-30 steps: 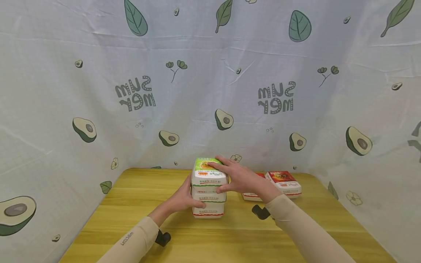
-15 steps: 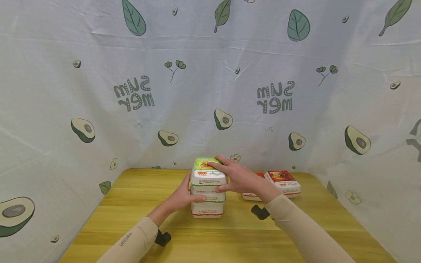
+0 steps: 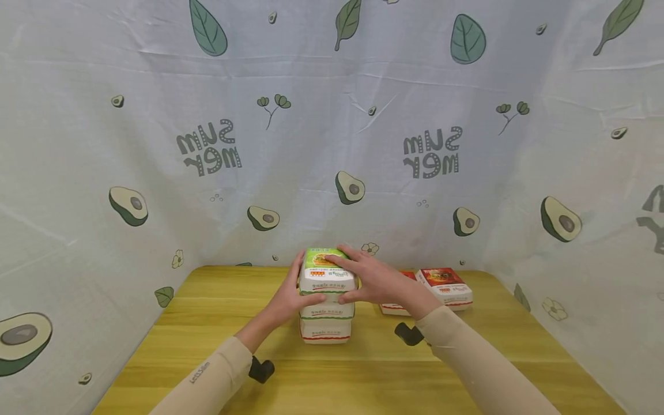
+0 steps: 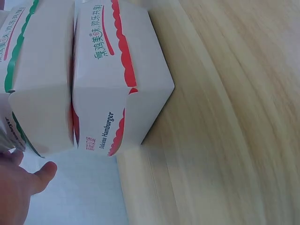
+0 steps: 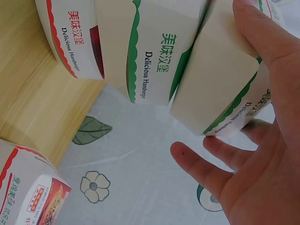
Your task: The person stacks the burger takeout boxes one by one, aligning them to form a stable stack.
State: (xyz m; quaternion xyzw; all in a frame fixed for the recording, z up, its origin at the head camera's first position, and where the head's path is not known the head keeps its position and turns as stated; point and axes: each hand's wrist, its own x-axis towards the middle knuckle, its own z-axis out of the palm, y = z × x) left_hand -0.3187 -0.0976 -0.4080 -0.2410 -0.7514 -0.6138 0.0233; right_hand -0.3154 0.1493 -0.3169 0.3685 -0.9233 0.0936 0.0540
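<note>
Three paper hamburger boxes form an upright stack near the table's far side. The top box (image 3: 328,276) has a green printed lid, the middle box (image 3: 327,312) a green wavy line, and the bottom box (image 4: 105,70) red trim. My left hand (image 3: 283,300) holds the top box's left side, its thumb across the front near the seam below. On the right, my right hand (image 3: 377,280) grips the same box, with a finger over the lid and the thumb low at the front corner. In the right wrist view, its fingers reach round the far side.
Right of the stack, two red-lidded hamburger boxes lie side by side, the nearer-left box (image 3: 396,310) partly behind my right hand and the other box (image 3: 446,288) beyond it. A patterned cloth (image 3: 311,144) hangs behind the wooden table (image 3: 218,294).
My left hand has slid up the stack's left side, its thumb rising from the bottom box to the top one. The right hand keeps its hold, and the stack stays in place.
</note>
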